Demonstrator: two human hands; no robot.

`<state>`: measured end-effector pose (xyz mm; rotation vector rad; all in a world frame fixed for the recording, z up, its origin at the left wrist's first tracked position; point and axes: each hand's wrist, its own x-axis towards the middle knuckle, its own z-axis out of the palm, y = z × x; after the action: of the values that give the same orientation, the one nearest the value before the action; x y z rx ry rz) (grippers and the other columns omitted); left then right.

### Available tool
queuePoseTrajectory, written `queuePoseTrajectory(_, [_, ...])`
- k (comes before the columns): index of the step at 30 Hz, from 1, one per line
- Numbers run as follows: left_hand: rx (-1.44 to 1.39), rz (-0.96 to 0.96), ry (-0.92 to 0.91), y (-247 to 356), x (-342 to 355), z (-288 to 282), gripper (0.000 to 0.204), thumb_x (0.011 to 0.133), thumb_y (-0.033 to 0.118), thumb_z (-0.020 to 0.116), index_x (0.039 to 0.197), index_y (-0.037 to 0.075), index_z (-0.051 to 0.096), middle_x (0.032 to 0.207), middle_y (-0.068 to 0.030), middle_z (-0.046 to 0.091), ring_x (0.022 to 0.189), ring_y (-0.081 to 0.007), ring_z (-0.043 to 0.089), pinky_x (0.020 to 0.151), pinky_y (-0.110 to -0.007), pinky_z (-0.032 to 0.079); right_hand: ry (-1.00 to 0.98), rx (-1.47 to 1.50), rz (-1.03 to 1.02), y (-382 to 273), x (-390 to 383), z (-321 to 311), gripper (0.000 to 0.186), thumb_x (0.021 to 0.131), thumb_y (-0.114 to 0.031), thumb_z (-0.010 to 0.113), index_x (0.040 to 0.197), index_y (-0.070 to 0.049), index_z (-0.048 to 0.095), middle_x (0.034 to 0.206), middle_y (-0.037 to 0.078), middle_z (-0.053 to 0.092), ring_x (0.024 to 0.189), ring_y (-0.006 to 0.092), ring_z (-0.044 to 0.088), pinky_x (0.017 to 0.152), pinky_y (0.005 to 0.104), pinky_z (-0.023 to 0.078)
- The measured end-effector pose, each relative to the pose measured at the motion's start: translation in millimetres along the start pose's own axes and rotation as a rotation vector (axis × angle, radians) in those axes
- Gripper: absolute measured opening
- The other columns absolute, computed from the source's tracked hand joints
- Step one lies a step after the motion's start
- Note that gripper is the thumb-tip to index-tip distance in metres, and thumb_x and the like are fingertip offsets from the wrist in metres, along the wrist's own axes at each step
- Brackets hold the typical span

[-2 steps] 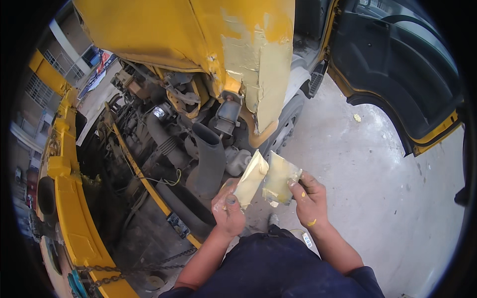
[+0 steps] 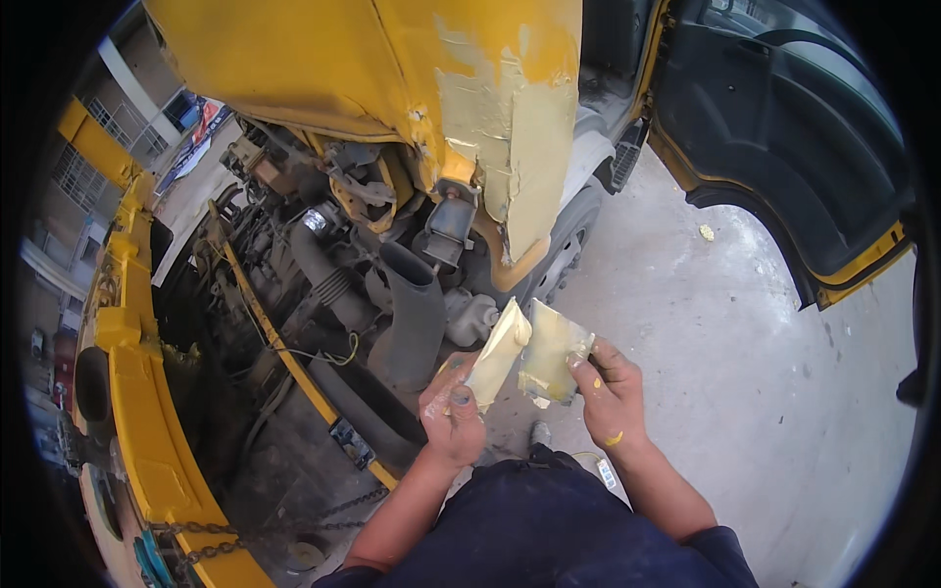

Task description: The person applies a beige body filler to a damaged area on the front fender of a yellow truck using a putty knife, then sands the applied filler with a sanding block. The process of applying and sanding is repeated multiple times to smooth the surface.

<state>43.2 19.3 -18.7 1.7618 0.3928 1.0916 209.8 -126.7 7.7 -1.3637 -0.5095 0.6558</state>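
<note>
My left hand [image 2: 452,419] is closed on a flat putty spreader [image 2: 498,355] coated in cream-yellow putty, with a thick ridge along its right edge. Just to its right, my right hand [image 2: 610,394] pinches a second, greyish putty spreader [image 2: 555,355] between thumb and fingers. Putty smears that plate too, and the two plates' near edges are close together. Yellow putty marks my right thumb and wrist. Beyond the hands, pale putty [image 2: 537,147] covers the corner panel of a yellow truck cab [image 2: 294,59].
At the left lies the exposed engine bay, with a black air duct [image 2: 412,314], a yellow bumper beam [image 2: 162,421] and a chain [image 2: 211,551]. An open cab door [image 2: 774,147] hangs at the right. A wheel [image 2: 569,245] stands behind the puttied corner; a pale lump [image 2: 707,232] lies on the concrete floor [image 2: 725,382].
</note>
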Motion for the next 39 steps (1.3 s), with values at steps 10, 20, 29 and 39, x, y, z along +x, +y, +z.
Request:
queuePoseTrajectory(10, [0.285, -0.049, -0.184, 16, 14, 11, 0.054, 0.122, 0.035, 0.048, 0.141, -0.009, 0.073, 0.12, -0.0283, 0.078, 0.107, -0.0485, 0.075, 0.108, -0.056, 0.055, -0.168, -0.15, -0.137, 32, 10, -22, 0.031, 0.11, -0.001, 0.066, 0.139, 0.005, 0.074, 0.128, 0.01, 0.079, 0.117, 0.0152, 0.071, 0.103, 0.033, 0.057])
queuePoseTrajectory(20, [0.207, -0.2, -0.022, 17, 9, 27, 0.056, 0.126, 0.031, 0.037, 0.146, -0.012, 0.067, 0.122, -0.0257, 0.077, 0.113, -0.0355, 0.073, 0.107, -0.043, 0.054, -0.563, -0.373, -0.506, 19, 23, -31, 0.041, 0.102, 0.004, 0.066, 0.141, -0.003, 0.076, 0.136, 0.019, 0.076, 0.123, 0.041, 0.075, 0.107, 0.0445, 0.06])
queuePoseTrajectory(29, [0.191, -0.367, 0.105, 33, -5, 21, 0.07, 0.127, 0.047, 0.034, 0.151, -0.01, 0.065, 0.137, -0.0212, 0.075, 0.126, -0.0267, 0.072, 0.112, -0.038, 0.052, -0.681, -0.447, -0.575, 42, 0, -33, 0.047, 0.098, 0.003, 0.069, 0.142, -0.009, 0.078, 0.136, 0.018, 0.076, 0.122, 0.0405, 0.075, 0.107, 0.0476, 0.061])
queuePoseTrajectory(39, [-0.818, -0.482, 0.468, 37, -42, 10, 0.082, 0.124, 0.059, 0.034, 0.152, -0.013, 0.06, 0.145, -0.0223, 0.075, 0.134, -0.0317, 0.075, 0.117, -0.044, 0.057, -0.207, 0.268, -0.125, 18, -12, -60, 0.03, 0.113, -0.005, 0.066, 0.141, 0.003, 0.074, 0.136, 0.009, 0.076, 0.123, 0.019, 0.072, 0.104, 0.0341, 0.056])
